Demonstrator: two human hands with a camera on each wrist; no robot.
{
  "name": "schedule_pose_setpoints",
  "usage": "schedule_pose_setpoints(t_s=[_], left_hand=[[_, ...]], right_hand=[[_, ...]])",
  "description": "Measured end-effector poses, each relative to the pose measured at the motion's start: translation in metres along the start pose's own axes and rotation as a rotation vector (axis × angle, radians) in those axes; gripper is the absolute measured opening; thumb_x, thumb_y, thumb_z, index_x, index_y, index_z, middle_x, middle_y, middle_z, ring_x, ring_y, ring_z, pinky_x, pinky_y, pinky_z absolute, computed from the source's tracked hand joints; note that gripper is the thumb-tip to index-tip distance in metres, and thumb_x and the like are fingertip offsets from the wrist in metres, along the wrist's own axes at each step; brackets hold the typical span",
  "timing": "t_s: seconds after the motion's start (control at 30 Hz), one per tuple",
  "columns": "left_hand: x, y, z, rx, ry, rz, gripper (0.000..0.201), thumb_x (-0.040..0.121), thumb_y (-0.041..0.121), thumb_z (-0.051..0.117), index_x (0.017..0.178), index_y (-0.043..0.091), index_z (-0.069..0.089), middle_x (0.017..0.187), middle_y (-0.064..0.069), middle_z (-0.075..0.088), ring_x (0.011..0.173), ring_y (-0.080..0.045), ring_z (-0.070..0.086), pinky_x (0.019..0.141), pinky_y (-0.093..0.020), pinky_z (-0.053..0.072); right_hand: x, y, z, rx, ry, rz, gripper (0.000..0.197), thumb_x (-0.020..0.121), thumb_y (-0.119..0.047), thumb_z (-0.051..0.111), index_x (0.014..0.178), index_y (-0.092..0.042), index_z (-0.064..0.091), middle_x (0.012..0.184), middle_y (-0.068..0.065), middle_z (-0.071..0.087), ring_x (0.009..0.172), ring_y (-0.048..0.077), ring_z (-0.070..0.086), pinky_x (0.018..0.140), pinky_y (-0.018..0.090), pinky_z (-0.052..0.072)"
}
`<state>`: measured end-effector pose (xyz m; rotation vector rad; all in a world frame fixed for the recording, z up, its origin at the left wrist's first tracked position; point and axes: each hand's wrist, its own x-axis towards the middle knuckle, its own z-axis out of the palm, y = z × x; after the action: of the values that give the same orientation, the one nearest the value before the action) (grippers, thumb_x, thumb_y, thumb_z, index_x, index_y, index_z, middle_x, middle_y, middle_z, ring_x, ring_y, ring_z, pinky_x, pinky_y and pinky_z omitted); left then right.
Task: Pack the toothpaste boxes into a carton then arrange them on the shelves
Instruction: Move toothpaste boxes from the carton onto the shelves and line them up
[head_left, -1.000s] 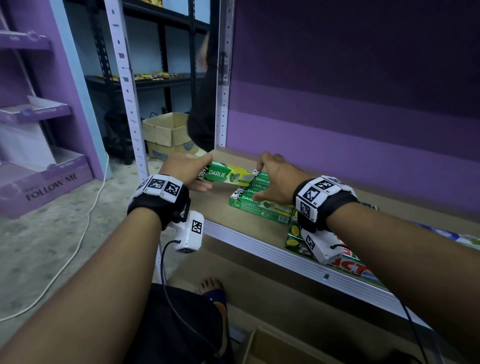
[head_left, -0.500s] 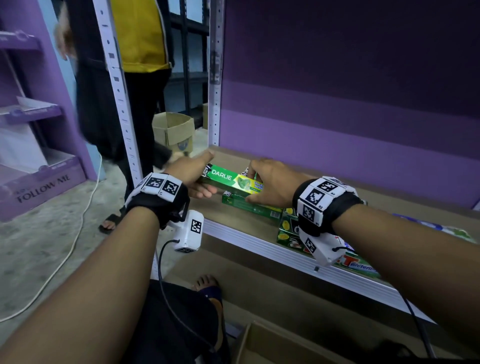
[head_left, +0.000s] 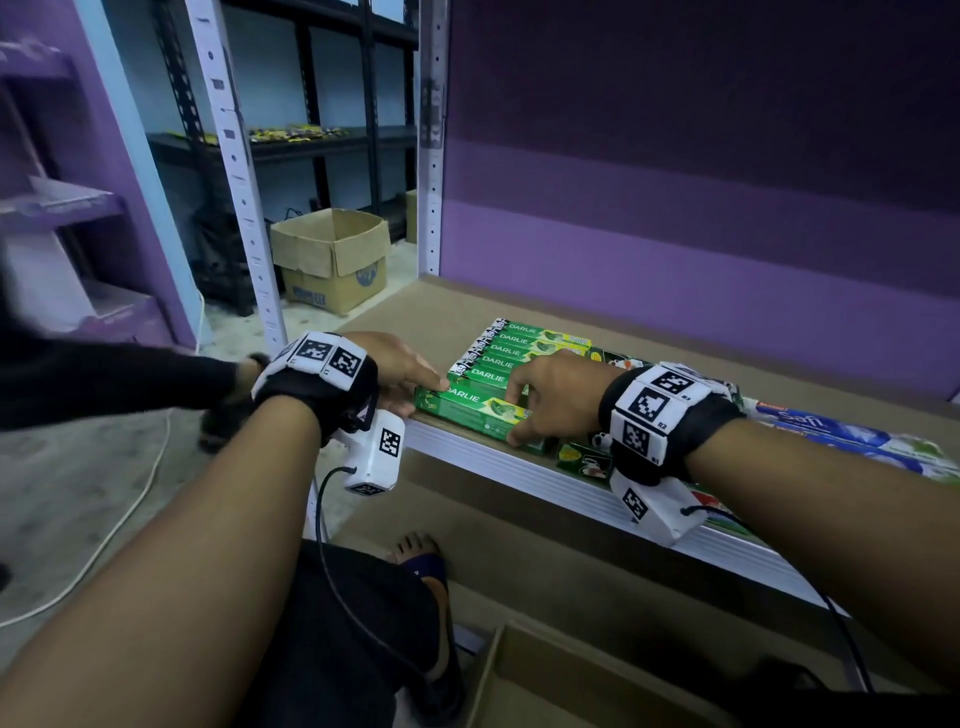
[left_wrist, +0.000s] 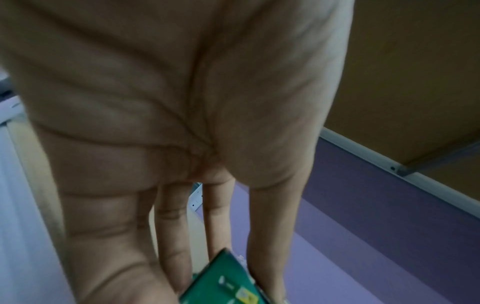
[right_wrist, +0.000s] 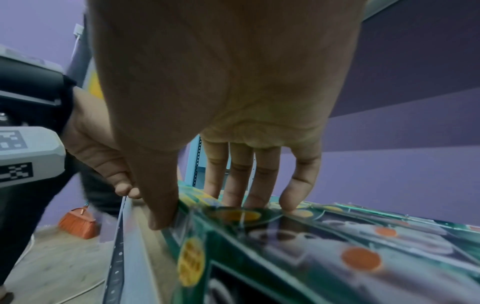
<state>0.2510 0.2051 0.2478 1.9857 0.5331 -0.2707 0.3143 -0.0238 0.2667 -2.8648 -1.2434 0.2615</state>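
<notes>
Several green Darlie toothpaste boxes (head_left: 519, 348) lie side by side on the brown shelf (head_left: 426, 322). One more Darlie box (head_left: 475, 410) lies in front of that row, along the shelf's metal front edge (head_left: 519, 470). My left hand (head_left: 415, 387) pinches its left end, thumb at the front corner; in the left wrist view that green end (left_wrist: 223, 283) sits between thumb and straight fingers. My right hand (head_left: 524, 415) holds the right end, thumb on the front side and fingers over the top. In the right wrist view the thumb and fingers (right_wrist: 233, 197) press on green packaging.
Dark green boxes with cup pictures (head_left: 584, 460) and white-blue toothpaste boxes (head_left: 831, 434) lie on the shelf to the right. An open carton (head_left: 545, 680) stands below by my foot. Another cardboard box (head_left: 332, 260) sits on the floor behind the upright post (head_left: 234, 171). Someone's dark sleeve (head_left: 104, 376) reaches in from the left.
Both hands have brought the Darlie box down and toward me, to the shelf's front edge before the row. The person behind has moved left; only a dark sleeve shows.
</notes>
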Motion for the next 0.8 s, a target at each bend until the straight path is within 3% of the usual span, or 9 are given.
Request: schedule_pose_setpoints(t_s=[0.13, 0.3, 0.4, 0.47, 0.57, 0.63, 0.8], left_hand=[[0.004, -0.001, 0.001, 0.048, -0.026, -0.004, 0.029, 0.078, 0.029, 0.082, 0.102, 0.018, 0.071, 0.122, -0.020, 0.064, 0.053, -0.012, 0.064, 0.057, -0.021, 0.057], [0.010, -0.004, 0.001, 0.066, -0.041, 0.006, 0.046, 0.074, 0.031, 0.085, 0.114, 0.014, 0.071, 0.110, -0.014, 0.067, 0.054, -0.012, 0.062, 0.060, -0.022, 0.057], [0.009, -0.004, -0.001, 0.146, -0.038, 0.041, 0.045, 0.061, 0.042, 0.090, 0.099, 0.021, 0.077, 0.089, -0.003, 0.070, 0.069, -0.018, 0.063, 0.078, -0.031, 0.056], [0.007, -0.003, -0.002, 0.157, -0.071, 0.045, 0.052, 0.043, 0.050, 0.094, 0.086, 0.024, 0.080, 0.084, -0.003, 0.068, 0.073, -0.019, 0.059, 0.085, -0.035, 0.054], [0.013, -0.005, -0.003, 0.110, -0.099, 0.053, 0.065, 0.027, 0.051, 0.098, 0.084, 0.024, 0.081, 0.079, -0.009, 0.055, 0.066, -0.019, 0.052, 0.076, -0.031, 0.050], [0.017, -0.007, -0.004, 0.102, -0.096, 0.064, 0.068, 0.026, 0.051, 0.098, 0.085, 0.022, 0.081, 0.074, -0.007, 0.057, 0.061, -0.017, 0.055, 0.072, -0.026, 0.053], [0.026, -0.012, -0.008, 0.077, -0.106, 0.087, 0.076, 0.028, 0.046, 0.100, 0.093, 0.015, 0.076, 0.064, 0.000, 0.063, 0.058, -0.011, 0.062, 0.066, -0.024, 0.055]], right_hand=[[-0.001, -0.002, 0.000, -0.041, -0.024, -0.009, 0.047, 0.066, -0.059, 0.080, 0.098, -0.033, 0.057, 0.078, -0.014, 0.065, 0.075, 0.007, 0.058, 0.073, 0.029, 0.053], [-0.004, -0.003, -0.006, -0.063, -0.073, -0.015, 0.050, 0.067, -0.059, 0.080, 0.104, -0.030, 0.062, 0.087, -0.008, 0.071, 0.085, 0.014, 0.062, 0.078, 0.030, 0.052], [-0.004, 0.001, -0.017, 0.019, -0.065, 0.000, 0.043, 0.071, -0.063, 0.076, 0.098, -0.031, 0.068, 0.087, -0.009, 0.073, 0.082, 0.010, 0.066, 0.078, 0.026, 0.051], [-0.003, 0.007, -0.026, 0.093, -0.037, 0.008, 0.036, 0.076, -0.059, 0.074, 0.095, -0.029, 0.071, 0.087, -0.008, 0.074, 0.075, 0.008, 0.065, 0.077, 0.025, 0.051], [0.007, 0.020, -0.037, 0.073, 0.023, 0.043, 0.029, 0.082, -0.051, 0.072, 0.100, -0.028, 0.071, 0.099, -0.007, 0.068, 0.083, 0.012, 0.061, 0.084, 0.027, 0.049], [0.018, 0.029, -0.042, 0.036, 0.031, 0.080, 0.029, 0.085, -0.049, 0.069, 0.106, -0.028, 0.069, 0.106, -0.006, 0.068, 0.088, 0.014, 0.062, 0.085, 0.026, 0.048], [0.054, 0.050, -0.045, -0.041, 0.055, 0.162, 0.039, 0.093, -0.039, 0.063, 0.127, -0.021, 0.060, 0.132, 0.002, 0.058, 0.120, 0.023, 0.054, 0.089, 0.025, 0.039]])
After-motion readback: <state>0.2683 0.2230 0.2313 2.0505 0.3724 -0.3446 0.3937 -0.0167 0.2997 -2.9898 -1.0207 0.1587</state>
